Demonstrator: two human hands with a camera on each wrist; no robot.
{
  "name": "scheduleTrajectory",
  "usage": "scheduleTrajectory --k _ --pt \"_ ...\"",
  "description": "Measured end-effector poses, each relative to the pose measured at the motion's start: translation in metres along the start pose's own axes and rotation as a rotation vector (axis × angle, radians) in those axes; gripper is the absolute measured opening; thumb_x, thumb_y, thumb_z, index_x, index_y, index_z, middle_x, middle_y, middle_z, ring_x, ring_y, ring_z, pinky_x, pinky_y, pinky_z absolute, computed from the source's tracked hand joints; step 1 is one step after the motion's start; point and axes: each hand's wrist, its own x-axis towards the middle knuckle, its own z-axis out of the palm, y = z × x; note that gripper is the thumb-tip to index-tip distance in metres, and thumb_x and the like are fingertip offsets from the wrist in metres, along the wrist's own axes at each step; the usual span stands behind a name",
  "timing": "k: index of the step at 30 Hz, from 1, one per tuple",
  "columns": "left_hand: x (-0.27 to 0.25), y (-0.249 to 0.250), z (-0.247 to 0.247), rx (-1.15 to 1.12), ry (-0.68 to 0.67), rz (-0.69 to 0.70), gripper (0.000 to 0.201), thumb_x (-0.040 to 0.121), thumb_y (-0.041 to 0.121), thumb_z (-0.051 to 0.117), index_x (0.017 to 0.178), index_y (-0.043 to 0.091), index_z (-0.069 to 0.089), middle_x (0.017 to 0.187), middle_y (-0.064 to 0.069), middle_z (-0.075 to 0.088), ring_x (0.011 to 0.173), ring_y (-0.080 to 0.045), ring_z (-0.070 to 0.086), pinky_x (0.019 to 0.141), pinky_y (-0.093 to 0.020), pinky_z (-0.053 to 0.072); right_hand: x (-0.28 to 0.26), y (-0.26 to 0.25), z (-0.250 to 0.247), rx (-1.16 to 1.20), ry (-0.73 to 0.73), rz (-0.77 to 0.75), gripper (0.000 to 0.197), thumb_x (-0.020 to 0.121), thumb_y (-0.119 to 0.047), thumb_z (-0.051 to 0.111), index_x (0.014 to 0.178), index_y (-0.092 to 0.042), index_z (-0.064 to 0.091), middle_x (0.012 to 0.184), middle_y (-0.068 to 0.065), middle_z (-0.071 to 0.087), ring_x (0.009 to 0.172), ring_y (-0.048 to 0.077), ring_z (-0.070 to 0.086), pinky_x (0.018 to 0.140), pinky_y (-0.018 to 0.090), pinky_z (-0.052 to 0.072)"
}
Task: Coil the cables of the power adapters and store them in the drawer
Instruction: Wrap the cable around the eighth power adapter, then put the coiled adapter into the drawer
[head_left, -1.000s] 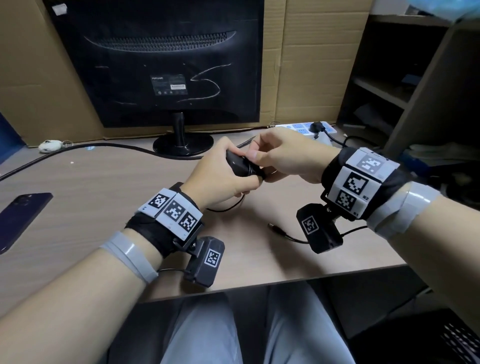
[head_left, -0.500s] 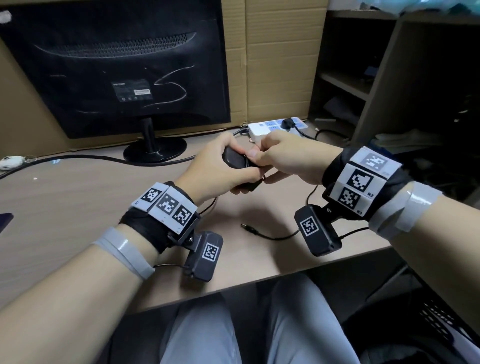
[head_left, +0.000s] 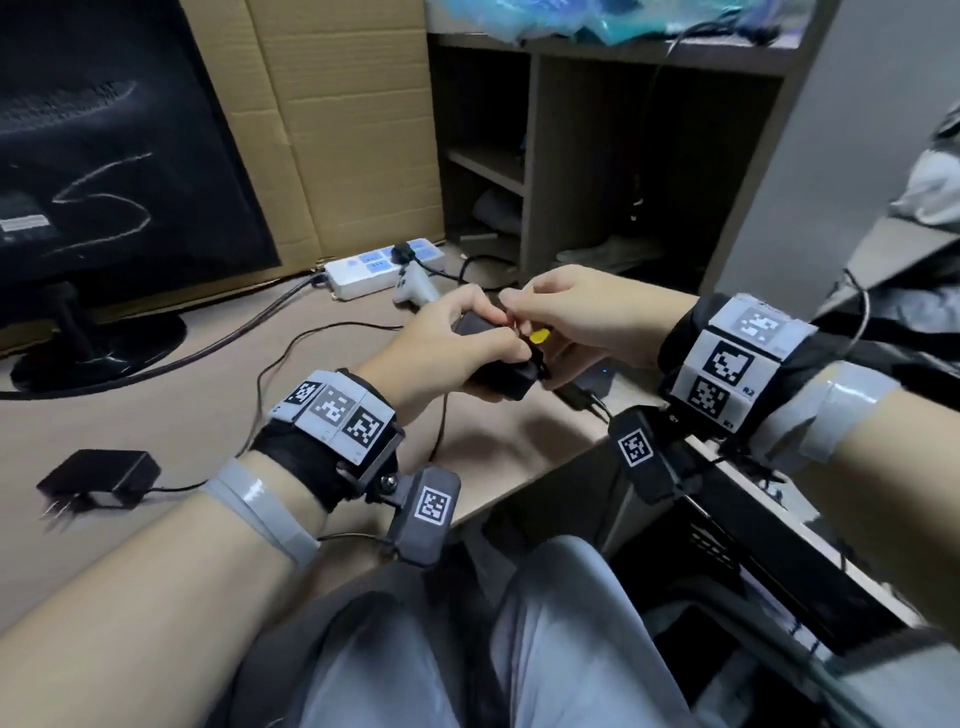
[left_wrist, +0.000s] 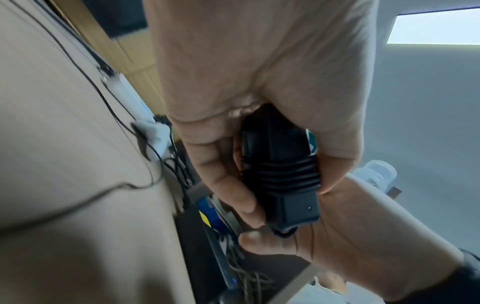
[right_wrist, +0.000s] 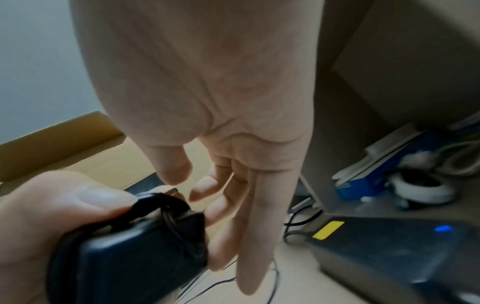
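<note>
Two black power adapters show: one (head_left: 496, 371), its cable (left_wrist: 279, 172) wound in tight turns around the body, is held above the desk's (head_left: 182, 415) right edge, and a second adapter (head_left: 101, 475) lies far left near the front edge, cable loose. The left hand (head_left: 441, 353) grips the wound one with curled fingers; the right hand (head_left: 587, 317) has thumb and forefinger at its end, other fingers straight. One open shelf unit (head_left: 545, 156) stands far right; its contents are unclear.
</note>
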Motion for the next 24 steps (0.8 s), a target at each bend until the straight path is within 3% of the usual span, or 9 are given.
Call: scheduleTrajectory --k 3,6,8,10,13,16,18,21,24 --pt "0.014 0.002 0.033 -0.018 -0.101 -0.016 0.031 0.073 0.017 0.084 0.089 0.019 0.058 0.097 -0.011 0.068 0.08 -0.027 0.073 0.065 -0.04 0.06 -0.022 0.019 -0.029 -0.001 0.015 0.055 0.038 0.106 -0.043 0.054 0.1 -0.005 0.062 0.091 0.02 0.06 0.082 0.035 0.065 0.08 0.058 0.063" --pt "0.024 0.003 0.068 -0.079 -0.266 -0.096 0.032 0.088 0.009 0.082 0.11 0.012 0.059 0.107 -0.014 0.072 0.09 -0.028 0.076 0.07 -0.04 0.063 -0.048 0.038 -0.056 0.015 0.031 0.113 0.044 0.104 -0.044 0.058 0.11 -0.002 0.065 0.095 0.025 0.069 0.086 0.037 0.073 0.085 0.058 0.062" --pt "0.027 0.005 0.096 -0.111 -0.379 -0.169 0.052 0.09 0.008 0.08 0.132 0.008 0.049 0.121 -0.019 0.07 0.099 -0.033 0.077 0.083 -0.047 0.064 -0.067 0.053 -0.075 -0.005 0.019 0.171 0.042 0.101 -0.044 0.062 0.113 -0.004 0.067 0.106 0.026 0.075 0.097 0.042 0.075 0.089 0.056 0.061" --pt "0.029 0.006 0.125 -0.081 -0.46 -0.217 0.068 0.092 0.007 0.078 0.143 0.013 0.034 0.126 -0.017 0.066 0.099 -0.029 0.078 0.083 -0.042 0.065 -0.086 0.069 -0.092 -0.049 -0.027 0.225 0.038 0.1 -0.04 0.067 0.117 -0.006 0.068 0.109 0.025 0.075 0.102 0.042 0.074 0.09 0.054 0.062" --pt "0.032 0.004 0.163 -0.052 -0.551 -0.258 0.085 0.091 0.006 0.079 0.15 0.021 0.02 0.134 -0.018 0.06 0.106 -0.027 0.077 0.086 -0.039 0.064 -0.108 0.094 -0.112 -0.05 -0.01 0.279 0.035 0.095 -0.035 0.074 0.116 -0.006 0.069 0.107 0.022 0.075 0.093 0.038 0.076 0.087 0.052 0.063" --pt "0.04 -0.001 0.191 -0.007 -0.568 -0.287 0.096 0.085 0.011 0.087 0.153 0.021 0.02 0.138 -0.018 0.059 0.109 -0.028 0.076 0.096 -0.043 0.062 -0.121 0.119 -0.128 -0.023 0.088 0.315 0.038 0.092 -0.03 0.078 0.117 -0.004 0.067 0.099 0.017 0.074 0.083 0.028 0.074 0.082 0.05 0.064" --pt "0.048 -0.008 0.206 0.051 -0.564 -0.328 0.092 0.085 0.017 0.088 0.153 0.018 0.026 0.139 -0.016 0.061 0.107 -0.03 0.077 0.093 -0.041 0.062 -0.126 0.137 -0.138 -0.033 0.173 0.351 0.038 0.091 -0.028 0.08 0.117 -0.005 0.065 0.098 0.012 0.07 0.078 0.023 0.071 0.075 0.047 0.065" --pt "0.059 -0.018 0.221 0.203 -0.585 -0.47 0.051 0.096 0.032 0.076 0.135 0.011 0.049 0.131 -0.012 0.065 0.106 -0.033 0.077 0.078 -0.038 0.058 -0.128 0.168 -0.154 -0.08 0.281 0.424 0.038 0.091 -0.023 0.079 0.124 -0.019 0.061 0.105 0.005 0.066 0.086 0.023 0.07 0.07 0.045 0.065" --pt "0.068 -0.033 0.234 0.384 -0.608 -0.729 0.058 0.099 0.053 0.064 0.134 0.009 0.048 0.135 -0.021 0.057 0.094 -0.034 0.077 0.076 -0.038 0.055 -0.128 0.194 -0.17 -0.298 0.259 0.542 0.039 0.092 -0.027 0.077 0.129 -0.027 0.063 0.113 0.004 0.067 0.102 0.03 0.071 0.08 0.046 0.065"
